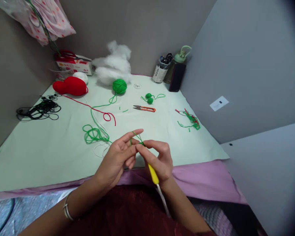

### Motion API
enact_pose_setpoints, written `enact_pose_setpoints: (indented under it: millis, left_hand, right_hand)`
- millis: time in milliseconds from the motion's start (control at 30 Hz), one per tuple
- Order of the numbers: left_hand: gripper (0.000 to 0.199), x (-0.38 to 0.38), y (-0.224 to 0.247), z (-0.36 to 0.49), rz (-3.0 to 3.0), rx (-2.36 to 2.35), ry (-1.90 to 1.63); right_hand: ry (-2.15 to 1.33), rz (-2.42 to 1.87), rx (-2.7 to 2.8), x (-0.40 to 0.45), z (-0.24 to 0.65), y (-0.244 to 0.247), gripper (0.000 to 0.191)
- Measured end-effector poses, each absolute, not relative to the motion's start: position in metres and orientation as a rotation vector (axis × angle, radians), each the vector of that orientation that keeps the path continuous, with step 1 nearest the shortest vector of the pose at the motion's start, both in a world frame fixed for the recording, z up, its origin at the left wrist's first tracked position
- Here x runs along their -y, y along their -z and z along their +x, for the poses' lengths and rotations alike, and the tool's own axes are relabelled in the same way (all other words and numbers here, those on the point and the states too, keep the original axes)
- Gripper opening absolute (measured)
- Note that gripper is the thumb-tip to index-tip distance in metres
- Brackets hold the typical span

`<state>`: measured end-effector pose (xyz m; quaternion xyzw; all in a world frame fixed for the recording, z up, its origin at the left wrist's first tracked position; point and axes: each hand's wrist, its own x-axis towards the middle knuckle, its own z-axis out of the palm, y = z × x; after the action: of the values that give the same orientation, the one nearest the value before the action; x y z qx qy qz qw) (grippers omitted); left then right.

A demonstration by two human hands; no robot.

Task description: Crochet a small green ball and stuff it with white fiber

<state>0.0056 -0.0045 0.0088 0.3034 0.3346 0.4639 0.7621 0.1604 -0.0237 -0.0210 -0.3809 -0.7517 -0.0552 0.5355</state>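
My left hand (pixel 120 152) pinches green yarn near the table's front edge, with a strand looped over its raised index finger. Close against it, my right hand (pixel 159 159) holds a crochet hook by its yellow handle (pixel 153 174). The hook's tip meets the green yarn between both hands' fingertips; the small piece there is mostly hidden by the fingers. A loose coil of green yarn (pixel 93 135) lies left of my left hand, and a strand runs back to the green yarn ball (pixel 119 86).
Orange-handled snips (pixel 147 109) lie beyond my hands, near small green pieces (pixel 149 100). Red yarn (pixel 72 86), white stuffing (pixel 113 64) and tangled black cord (pixel 43 108) are at back and left. A pen cup (pixel 159 72), phone (pixel 177 77) and yarn scraps (pixel 191 120) stand or lie right.
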Motion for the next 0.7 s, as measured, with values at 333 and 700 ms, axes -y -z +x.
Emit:
enact_pose_setpoints:
  millis: [333, 700]
  left_hand:
    - [0.033, 0.002, -0.013, 0.004, 0.669, -0.693, -1.03]
    - [0.03, -0.004, -0.012, 0.002, 0.495, -0.666, -0.991]
  right_hand:
    - [-0.659, -0.896, 1.311, 0.014, 0.152, 0.01, 0.021]
    - [-0.485, -0.925, 1.363, 0.019, 0.158, 0.012, 0.026]
